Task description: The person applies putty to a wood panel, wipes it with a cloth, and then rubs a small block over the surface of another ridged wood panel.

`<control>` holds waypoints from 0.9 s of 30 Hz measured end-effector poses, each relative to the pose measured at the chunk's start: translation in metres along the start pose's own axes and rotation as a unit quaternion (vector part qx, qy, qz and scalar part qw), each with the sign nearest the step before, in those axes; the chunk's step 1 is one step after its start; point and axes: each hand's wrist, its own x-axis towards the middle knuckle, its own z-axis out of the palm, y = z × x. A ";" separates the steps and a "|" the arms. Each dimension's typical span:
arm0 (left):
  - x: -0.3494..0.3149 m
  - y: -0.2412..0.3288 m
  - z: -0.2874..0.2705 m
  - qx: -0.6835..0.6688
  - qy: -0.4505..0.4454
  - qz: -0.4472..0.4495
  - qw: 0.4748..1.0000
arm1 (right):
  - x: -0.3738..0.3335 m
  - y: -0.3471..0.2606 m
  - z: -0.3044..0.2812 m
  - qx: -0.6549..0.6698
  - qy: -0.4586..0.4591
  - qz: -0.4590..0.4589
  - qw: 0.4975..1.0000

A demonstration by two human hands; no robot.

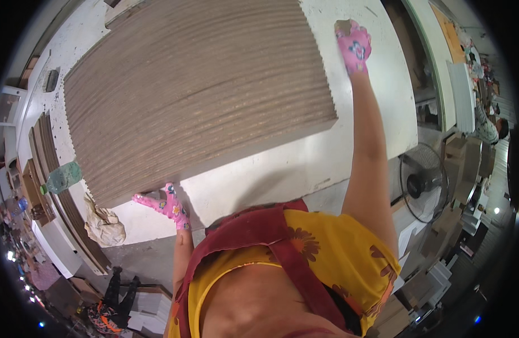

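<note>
A large block of many thin brown boards [203, 90], standing on edge side by side, takes up most of the white table. My left hand [168, 207], in a pink flowered glove, rests against the near edge of the block with thumb and fingers spread. My right hand [356, 49], gloved alike, reaches far out over the white tabletop [383, 107], beyond the block's right end. Its fingers are curled in. A small brownish patch [342, 27] shows at its fingers; whether that is a held piece or part of the glove is unclear.
A green plastic bottle [62, 178] lies by the block's left end, near a crumpled pale cloth [104, 224]. A small dark block [51, 80] sits farther left. Long brown strips [59, 191] line the table's left side. A black fan [421, 181] stands at right; other people are farther off.
</note>
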 end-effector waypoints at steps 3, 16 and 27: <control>0.000 0.001 -0.001 -0.014 0.004 -0.003 1.000 | -0.042 -0.089 -0.051 0.314 -0.198 -0.009 0.929; -0.003 0.005 -0.002 -0.001 0.002 0.008 1.000 | 0.005 -0.098 0.033 0.110 0.090 -0.224 0.964; 0.000 -0.005 -0.003 -0.008 0.002 0.008 1.000 | -0.133 -0.262 -0.078 0.431 -0.239 -0.430 0.757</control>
